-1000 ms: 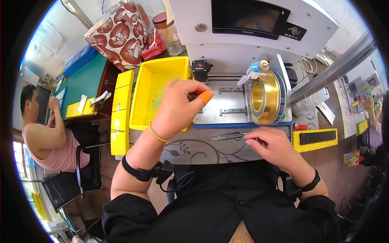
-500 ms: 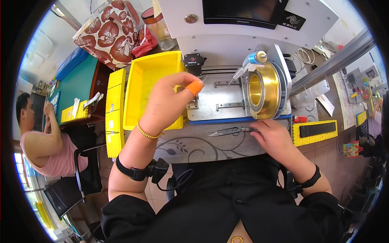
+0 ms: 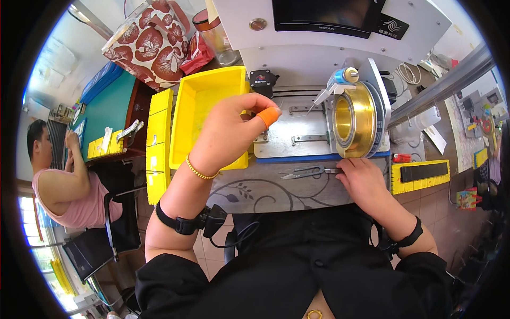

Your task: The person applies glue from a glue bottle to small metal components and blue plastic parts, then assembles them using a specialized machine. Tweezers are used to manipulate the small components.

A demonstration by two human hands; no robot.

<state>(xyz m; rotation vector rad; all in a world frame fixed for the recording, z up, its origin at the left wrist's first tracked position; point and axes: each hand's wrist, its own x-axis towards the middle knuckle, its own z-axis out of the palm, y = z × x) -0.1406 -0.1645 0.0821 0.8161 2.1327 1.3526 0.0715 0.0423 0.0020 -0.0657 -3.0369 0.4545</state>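
Observation:
My left hand (image 3: 226, 127) is raised over the right rim of a yellow bin (image 3: 204, 87), at the left end of a metal machine plate (image 3: 284, 143). An orange cover (image 3: 269, 116) wraps its thumb, which is pinched against the forefinger; what lies between them is too small to make out. My right hand (image 3: 363, 181) rests at the table's edge, fingers bent round the right end of a slim pointed metal tool (image 3: 308, 171). The tool's tip points left; its exact kind is unclear. Just behind this hand stands a gold-coloured reel (image 3: 361, 122), below a blue-and-white dispenser with a needle (image 3: 340, 80).
The machine's white housing (image 3: 319, 42) rises at the back. Yellow strips (image 3: 158, 146) lie left of the bin, and a yellow holder with a black bar (image 3: 422, 177) lies right, beside a red lighter-like object (image 3: 401, 158). A person in pink (image 3: 71, 186) sits at far left.
The whole view has shifted slightly to the right in the picture. Both hands keep nearly the same pose and place relative to the machine.

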